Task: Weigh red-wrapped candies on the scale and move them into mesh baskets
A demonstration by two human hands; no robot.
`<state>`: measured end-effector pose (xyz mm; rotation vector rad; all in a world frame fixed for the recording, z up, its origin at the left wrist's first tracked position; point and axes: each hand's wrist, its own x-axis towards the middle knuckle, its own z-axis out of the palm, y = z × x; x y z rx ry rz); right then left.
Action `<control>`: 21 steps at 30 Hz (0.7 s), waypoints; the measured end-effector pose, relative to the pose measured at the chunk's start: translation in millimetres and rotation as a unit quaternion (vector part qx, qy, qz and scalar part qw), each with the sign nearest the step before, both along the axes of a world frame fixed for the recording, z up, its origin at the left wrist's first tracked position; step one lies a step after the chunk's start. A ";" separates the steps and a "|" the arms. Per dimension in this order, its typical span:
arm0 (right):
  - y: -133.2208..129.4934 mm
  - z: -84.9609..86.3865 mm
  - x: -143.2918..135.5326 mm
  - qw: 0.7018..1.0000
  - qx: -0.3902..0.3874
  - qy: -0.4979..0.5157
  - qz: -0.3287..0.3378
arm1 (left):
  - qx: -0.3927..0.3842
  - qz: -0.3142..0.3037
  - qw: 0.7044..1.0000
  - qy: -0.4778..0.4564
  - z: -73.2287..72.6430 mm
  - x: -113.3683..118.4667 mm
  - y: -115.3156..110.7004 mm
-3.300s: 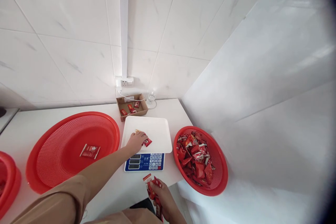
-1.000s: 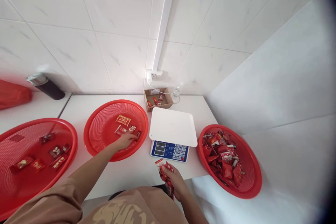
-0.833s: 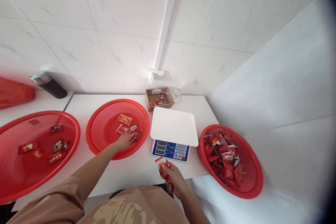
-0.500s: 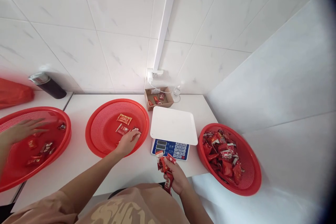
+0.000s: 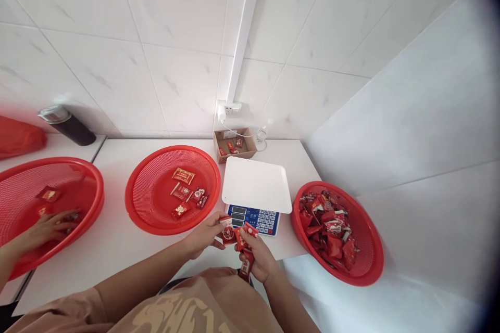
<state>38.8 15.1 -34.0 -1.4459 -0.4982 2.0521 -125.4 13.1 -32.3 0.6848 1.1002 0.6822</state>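
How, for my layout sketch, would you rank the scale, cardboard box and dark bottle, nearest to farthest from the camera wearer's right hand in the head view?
From the right hand, holding red packets:
1. Scale: just beyond the hand.
2. Cardboard box: behind the scale.
3. Dark bottle: far left, toward the back.

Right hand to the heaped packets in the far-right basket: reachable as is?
Probably yes: the right hand is near the basket, and nothing covers the heaped packets. Snag: that hand grips other packets.
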 end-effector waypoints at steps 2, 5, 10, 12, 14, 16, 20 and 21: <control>0.1 1.3 -1.1 1.000 0.018 -0.010 0.022 | 0.005 -0.016 1.000 0.003 2.4 2.9 -1.3; 0.3 3.1 -3.3 0.998 0.037 -0.029 0.047 | 0.037 -0.044 0.998 0.033 2.8 10.5 -2.1; 3.6 0.2 0.0 0.998 0.033 -0.039 0.031 | 0.062 -0.086 0.993 0.047 -6.2 21.4 10.7; 6.8 -2.0 4.6 0.999 0.024 -0.037 -0.005 | 0.066 -0.071 0.994 0.059 -8.2 25.1 24.7; 10.3 -4.4 10.1 0.998 0.008 -0.040 -0.051 | 0.083 -0.032 0.992 0.087 -8.7 28.5 44.4; 12.7 -6.6 15.7 0.996 -0.008 -0.040 -0.084 | 0.100 -0.001 0.988 0.115 -9.5 30.5 66.8; 12.9 -9.5 23.4 0.993 -0.026 -0.024 -0.112 | 0.104 -0.011 0.982 0.157 -15.9 26.5 95.4; 12.7 -10.0 24.3 0.992 -0.032 -0.015 -0.119 | 0.108 -0.019 0.980 0.166 -17.8 24.7 95.3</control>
